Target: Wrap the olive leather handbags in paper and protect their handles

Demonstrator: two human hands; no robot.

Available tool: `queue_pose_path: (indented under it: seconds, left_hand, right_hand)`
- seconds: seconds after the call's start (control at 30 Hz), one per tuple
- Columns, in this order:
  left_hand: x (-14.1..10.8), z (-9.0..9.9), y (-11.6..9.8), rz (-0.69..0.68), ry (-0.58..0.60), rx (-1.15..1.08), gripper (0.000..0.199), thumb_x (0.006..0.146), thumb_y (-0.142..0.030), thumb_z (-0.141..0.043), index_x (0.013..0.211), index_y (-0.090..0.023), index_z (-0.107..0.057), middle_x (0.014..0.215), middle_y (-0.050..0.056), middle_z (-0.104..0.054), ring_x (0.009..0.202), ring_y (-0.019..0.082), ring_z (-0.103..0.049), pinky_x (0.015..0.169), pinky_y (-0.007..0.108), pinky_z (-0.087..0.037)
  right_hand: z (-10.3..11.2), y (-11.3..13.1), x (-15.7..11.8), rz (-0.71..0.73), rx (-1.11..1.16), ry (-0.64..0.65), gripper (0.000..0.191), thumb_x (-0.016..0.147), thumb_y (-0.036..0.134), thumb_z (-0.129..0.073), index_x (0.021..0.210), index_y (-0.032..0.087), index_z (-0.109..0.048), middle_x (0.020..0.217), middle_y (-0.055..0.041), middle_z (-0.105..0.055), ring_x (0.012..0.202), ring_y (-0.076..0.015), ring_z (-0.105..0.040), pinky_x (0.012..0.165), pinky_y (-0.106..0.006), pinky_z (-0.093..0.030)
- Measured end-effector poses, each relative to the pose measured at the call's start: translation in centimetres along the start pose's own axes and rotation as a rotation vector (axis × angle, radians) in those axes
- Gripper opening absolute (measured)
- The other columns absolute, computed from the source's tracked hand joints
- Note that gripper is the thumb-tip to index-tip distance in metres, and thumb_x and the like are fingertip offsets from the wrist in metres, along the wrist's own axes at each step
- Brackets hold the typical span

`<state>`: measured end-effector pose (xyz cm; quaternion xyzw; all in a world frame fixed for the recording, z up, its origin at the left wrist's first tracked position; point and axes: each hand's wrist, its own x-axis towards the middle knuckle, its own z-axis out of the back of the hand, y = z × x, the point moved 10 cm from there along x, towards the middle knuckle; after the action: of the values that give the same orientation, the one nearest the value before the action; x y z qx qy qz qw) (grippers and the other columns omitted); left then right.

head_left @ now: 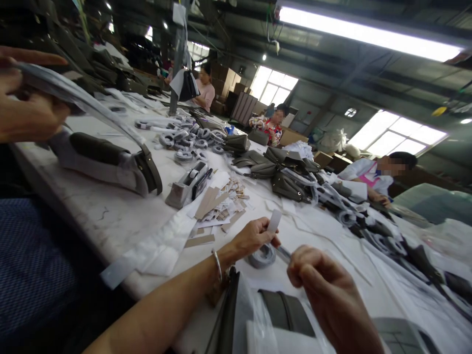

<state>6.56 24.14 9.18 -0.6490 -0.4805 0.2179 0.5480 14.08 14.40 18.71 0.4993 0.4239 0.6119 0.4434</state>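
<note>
My left hand, a bracelet at its wrist, is closed with a small pale strip standing up from its fingers. Just below those fingers a coiled grey wrapped strap rests on the table. My right hand is closed in a pinch on the narrow grey strap end between my two hands. Under my wrists lies a dark olive handbag, partly covered with white sheet and clear plastic. What the right fingertips hold is partly hidden.
Left, a co-worker's hand lifts the wrapped strap of another olive bag. A tape dispenser and a pile of card strips lie on the white table. Farther back are coiled straps, more bags and several people.
</note>
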Motion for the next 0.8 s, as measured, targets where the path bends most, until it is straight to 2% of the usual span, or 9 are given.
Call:
queue_pose_path:
  seconds: [0.07, 0.2, 0.33, 0.43, 0.53, 0.63, 0.7, 0.8]
  left_hand:
    - [0.0, 0.0, -0.2, -0.021, -0.004, 0.026, 0.017, 0.081, -0.028, -0.063, 0.091, -0.014, -0.060, 0.079, 0.004, -0.070, 0.072, 0.015, -0.065, 0.068, 0.025, -0.047]
    - [0.0, -0.3, -0.1, -0.051, -0.007, 0.054, 0.020, 0.078, -0.029, -0.068, 0.089, -0.014, -0.061, 0.081, 0.005, -0.071, 0.074, 0.017, -0.067, 0.067, 0.025, -0.047]
    - [-0.2, 0.2, -0.1, -0.095, -0.069, 0.294, 0.020, 0.084, -0.035, -0.064, 0.087, -0.016, -0.061, 0.079, 0.004, -0.071, 0.072, 0.017, -0.066, 0.064, 0.025, -0.046]
    - [-0.3, 0.4, -0.2, -0.122, -0.091, 0.458, 0.016, 0.084, -0.033, -0.063, 0.085, -0.017, -0.060, 0.076, 0.001, -0.068, 0.069, 0.014, -0.062, 0.061, 0.023, -0.042]
    - [-0.2, 0.5, 0.1, -0.084, -0.076, 0.451, 0.020, 0.082, -0.036, -0.066, 0.085, -0.017, -0.060, 0.072, -0.002, -0.064, 0.065, 0.012, -0.057, 0.058, 0.022, -0.039]
    - [-0.1, 0.2, 0.4, -0.038, 0.006, 0.420, 0.029, 0.081, -0.044, -0.068, 0.086, -0.016, -0.061, 0.072, -0.002, -0.062, 0.065, 0.012, -0.054, 0.057, 0.021, -0.038]
    - [-0.1, -0.9, 0.4, -0.036, 0.133, 0.396, 0.031, 0.084, -0.045, -0.065, 0.090, -0.015, -0.063, 0.078, 0.000, -0.065, 0.070, 0.013, -0.056, 0.063, 0.022, -0.041]
    - [-0.6, -2.5, 0.5, -0.027, 0.333, 0.321, 0.041, 0.093, -0.053, -0.050, 0.094, -0.014, -0.065, 0.082, 0.003, -0.067, 0.076, 0.014, -0.059, 0.074, 0.024, -0.044]
  right_hand:
    - [1.7, -3.2, 1.7, -0.077, 0.002, -0.134, 0.037, 0.067, 0.053, -0.081, 0.059, 0.021, -0.064, 0.059, -0.0007, -0.057, 0.058, -0.0143, -0.049, 0.059, -0.029, -0.044]
    - [4.3, -7.7, 3.8, -0.183, -0.069, -0.279, 0.042, 0.063, 0.055, -0.083, 0.061, 0.019, -0.061, 0.057, 0.0004, -0.059, 0.057, -0.0137, -0.050, 0.059, -0.028, -0.043]
    - [4.4, -9.4, 5.1, -0.202, -0.103, -0.282, 0.043, 0.059, 0.054, -0.085, 0.072, 0.017, -0.067, 0.065, -0.0009, -0.064, 0.059, -0.0143, -0.052, 0.057, -0.028, -0.041]
    - [3.9, -9.9, 5.5, -0.192, -0.072, -0.259, 0.041, 0.060, 0.051, -0.085, 0.061, 0.017, -0.063, 0.056, 0.0015, -0.059, 0.056, -0.0126, -0.049, 0.055, -0.026, -0.038]
    - [3.7, -9.9, 5.6, -0.178, -0.028, -0.249, 0.040, 0.060, 0.048, -0.087, 0.058, 0.017, -0.062, 0.055, 0.0016, -0.059, 0.056, -0.0125, -0.049, 0.057, -0.026, -0.039]
    - [3.5, -9.7, 5.4, -0.186, -0.031, -0.213, 0.039, 0.061, 0.050, -0.086, 0.061, 0.017, -0.064, 0.059, 0.0000, -0.061, 0.058, -0.0140, -0.052, 0.059, -0.028, -0.042]
    - [3.3, -9.5, 5.4, -0.191, -0.040, -0.173, 0.041, 0.063, 0.053, -0.083, 0.062, 0.017, -0.065, 0.058, -0.0004, -0.061, 0.057, -0.0150, -0.052, 0.057, -0.029, -0.043]
    - [3.3, -9.3, 5.7, -0.204, -0.090, -0.080, 0.041, 0.068, 0.056, -0.079, 0.061, 0.018, -0.065, 0.056, -0.0008, -0.061, 0.055, -0.0160, -0.054, 0.057, -0.030, -0.044]
